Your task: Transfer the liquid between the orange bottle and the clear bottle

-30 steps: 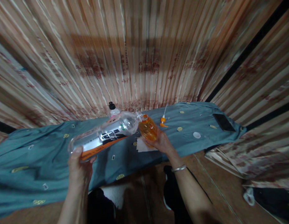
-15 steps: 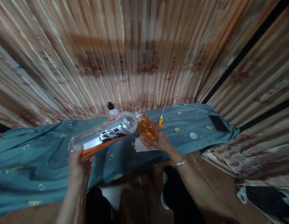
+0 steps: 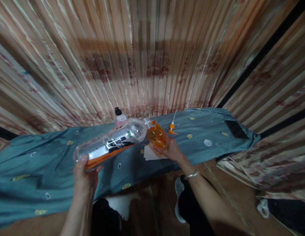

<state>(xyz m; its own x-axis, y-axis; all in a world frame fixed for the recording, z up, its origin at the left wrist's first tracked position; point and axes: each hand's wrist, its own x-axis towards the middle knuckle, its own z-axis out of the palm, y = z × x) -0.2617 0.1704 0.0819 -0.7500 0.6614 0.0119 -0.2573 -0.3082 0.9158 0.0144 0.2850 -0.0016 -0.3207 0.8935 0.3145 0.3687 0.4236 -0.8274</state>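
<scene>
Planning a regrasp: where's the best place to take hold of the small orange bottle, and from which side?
Grip the orange bottle round its rounded body, coming from the near right side, as the right hand does now. Its open mouth meets the neck of the tilted clear bottle, held at the base by the left hand, so top and left are blocked.

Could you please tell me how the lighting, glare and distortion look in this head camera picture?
In the head view the light is dim and warm; the big clear bottle in the left hand shows white glare on its label; the orange bottle held by the right hand glows; the curtain fans outward and smears toward the edges from wide-angle distortion; the floor below lies in shadow.
</scene>
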